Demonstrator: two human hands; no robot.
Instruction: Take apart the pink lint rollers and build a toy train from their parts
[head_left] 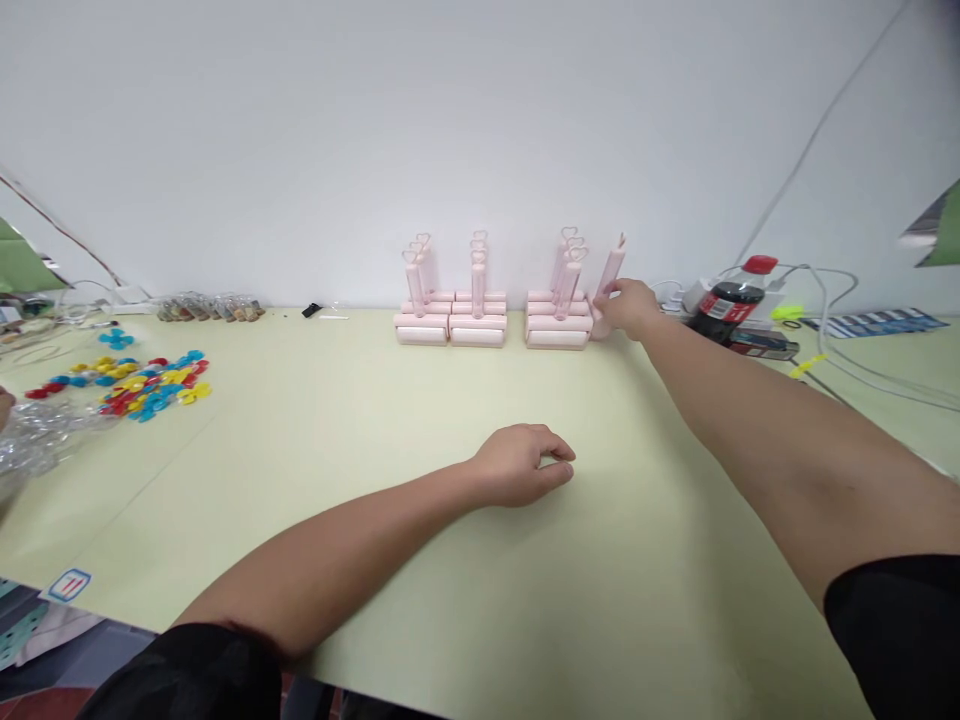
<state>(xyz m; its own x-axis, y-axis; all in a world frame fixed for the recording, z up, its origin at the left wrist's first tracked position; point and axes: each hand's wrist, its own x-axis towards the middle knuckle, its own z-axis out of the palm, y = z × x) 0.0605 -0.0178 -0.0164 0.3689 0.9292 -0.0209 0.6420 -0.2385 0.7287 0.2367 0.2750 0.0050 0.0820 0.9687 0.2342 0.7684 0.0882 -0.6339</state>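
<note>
Pink rollers with upright handles stand in rows against the wall: a left group [422, 330], a middle group [478, 331] and a right group [557, 332]. Beyond the right group, my right hand [628, 308] grips another pink roller [611, 270] by its lower part, its handle leaning slightly right. My left hand [525, 465] rests on the pale green table [360, 410] in front of the rollers, fingers loosely bent and thumb apart, holding nothing.
A cola bottle [727, 305] leans beside a dark box [765, 345] and white cables at right. Colourful plastic pieces [154, 385], clear plastic bags [45, 435] and small bagged items [210, 307] lie at left. Part of another person's hand [4, 405] shows at the left edge.
</note>
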